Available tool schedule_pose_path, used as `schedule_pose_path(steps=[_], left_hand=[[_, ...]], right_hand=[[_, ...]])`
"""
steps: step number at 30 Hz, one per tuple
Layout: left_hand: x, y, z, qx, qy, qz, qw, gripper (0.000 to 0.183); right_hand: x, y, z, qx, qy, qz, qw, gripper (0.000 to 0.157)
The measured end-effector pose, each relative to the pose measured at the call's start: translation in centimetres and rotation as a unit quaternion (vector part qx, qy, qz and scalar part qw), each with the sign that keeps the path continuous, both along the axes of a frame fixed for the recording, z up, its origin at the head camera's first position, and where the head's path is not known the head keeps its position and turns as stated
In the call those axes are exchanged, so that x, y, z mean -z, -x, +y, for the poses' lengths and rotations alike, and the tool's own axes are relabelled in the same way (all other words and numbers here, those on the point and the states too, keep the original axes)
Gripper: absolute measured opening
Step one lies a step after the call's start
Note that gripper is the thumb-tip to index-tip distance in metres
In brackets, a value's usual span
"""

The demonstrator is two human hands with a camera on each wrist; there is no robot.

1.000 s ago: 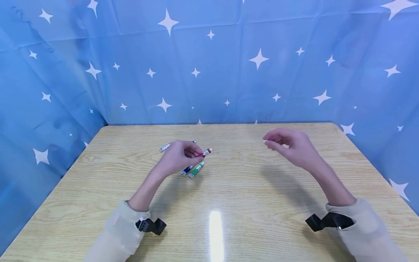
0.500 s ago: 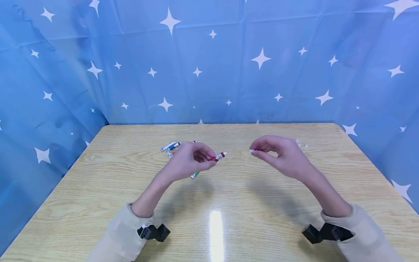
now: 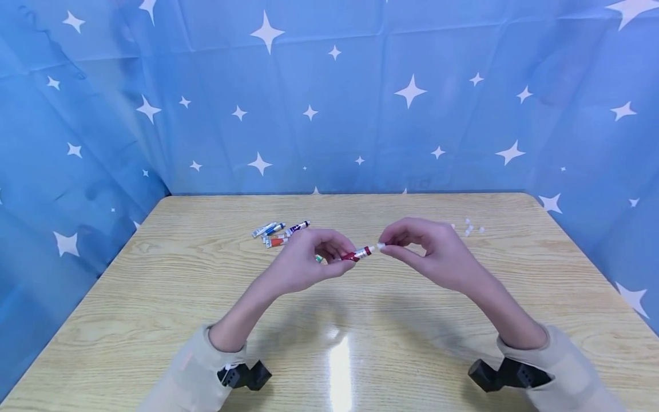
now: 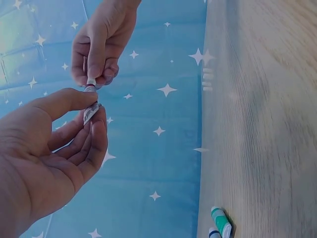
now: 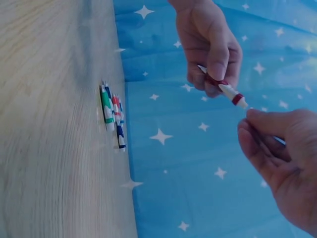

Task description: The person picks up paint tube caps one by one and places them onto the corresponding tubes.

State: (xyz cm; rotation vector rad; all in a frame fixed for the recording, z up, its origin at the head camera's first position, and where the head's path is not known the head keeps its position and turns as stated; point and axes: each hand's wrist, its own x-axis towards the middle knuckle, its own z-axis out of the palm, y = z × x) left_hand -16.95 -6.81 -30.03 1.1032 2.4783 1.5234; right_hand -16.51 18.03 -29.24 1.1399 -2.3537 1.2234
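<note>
Between thumb and fingers my left hand (image 3: 311,263) pinches a red paint tube (image 3: 362,252) by its body, its white tip pointing right. Fingertips of my right hand (image 3: 432,252) pinch a small white cap (image 3: 381,245) at that tip; whether cap and tip touch I cannot tell. Both hands are above the table. In the right wrist view the red tube (image 5: 227,90) slants down toward my right hand (image 5: 285,158), whose fingertips hide most of the cap. The left wrist view has the tube (image 4: 90,110) partly covered by my left thumb.
Behind my left hand lie several paint tubes, among them an orange one (image 3: 276,242) and a dark blue one (image 3: 297,228). A green tube (image 5: 107,106) lies with them. Several small white caps (image 3: 469,230) are on the wooden table (image 3: 154,297) behind my right hand. A starry blue curtain (image 3: 360,114) borders the table.
My left hand has moved right with the red paint tube, and my right hand has come left and slightly down with the white cap. Tube tip and cap are now close together.
</note>
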Motion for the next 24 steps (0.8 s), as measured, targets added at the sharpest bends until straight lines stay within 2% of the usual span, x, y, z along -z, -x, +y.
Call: schedule_pose_path(steps=[9, 16, 22, 24], left_hand=[[0.0, -0.2, 0.4, 0.016, -0.013, 0.017, 0.9996, 0.01], [0.0, -0.3, 0.5, 0.022, -0.019, 0.018, 0.9994, 0.009], [-1.9, -1.8, 0.7, 0.019, -0.027, -0.01, 0.9994, 0.009], [-1.7, -1.7, 0.8, 0.016, -0.031, -0.01, 0.9993, 0.009]], right_hand=[[-1.5, -1.4, -1.1, -0.025, 0.016, 0.011, 0.999, 0.022], [0.1, -0.3, -0.4, -0.039, 0.019, 0.006, 0.999, 0.023], [0.5, 0.0, -0.3, -0.032, 0.017, 0.003, 0.999, 0.02], [0.2, -0.3, -0.4, -0.025, 0.015, 0.006, 1.0, 0.019]])
